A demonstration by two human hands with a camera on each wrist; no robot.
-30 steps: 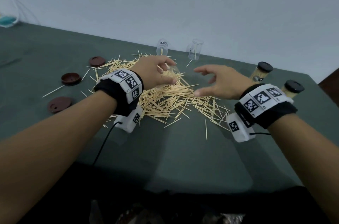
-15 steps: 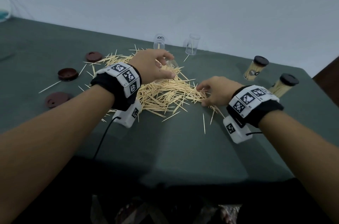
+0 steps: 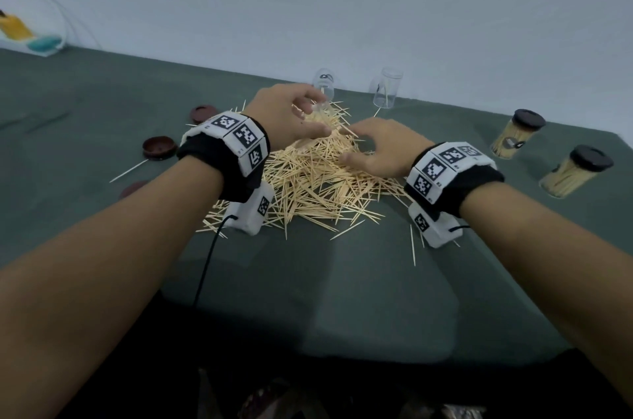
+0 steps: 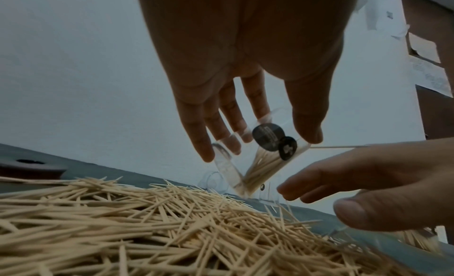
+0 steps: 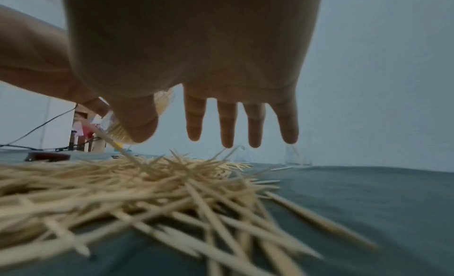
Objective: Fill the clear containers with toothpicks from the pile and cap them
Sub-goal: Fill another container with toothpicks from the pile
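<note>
A big pile of toothpicks [image 3: 318,178] lies on the green table [image 3: 342,281]. My left hand [image 3: 317,115] grips a clear container [image 4: 258,160] between thumb and fingers. The container is tilted above the far part of the pile and partly filled with toothpicks; in the head view the hand hides most of it. My right hand [image 3: 349,144] hovers just right of it over the pile [image 5: 123,183], with straight, spread fingers [image 5: 228,125] and nothing visibly held. One toothpick [image 4: 343,147] sticks out sideways by the left thumb.
Two more clear containers [image 3: 323,86] [image 3: 386,87] stand at the table's far edge by the wall. Two filled, capped containers [image 3: 517,134] [image 3: 575,171] stand at the right. Three brown caps [image 3: 203,112] [image 3: 159,146] [image 3: 135,188] lie left of the pile. A loose toothpick [image 3: 412,247] lies near the right wrist.
Half a second ago my right hand was curled on the pile's right edge; now it is further left, beside the held container, fingers spread. The left hand has kept its grip.
</note>
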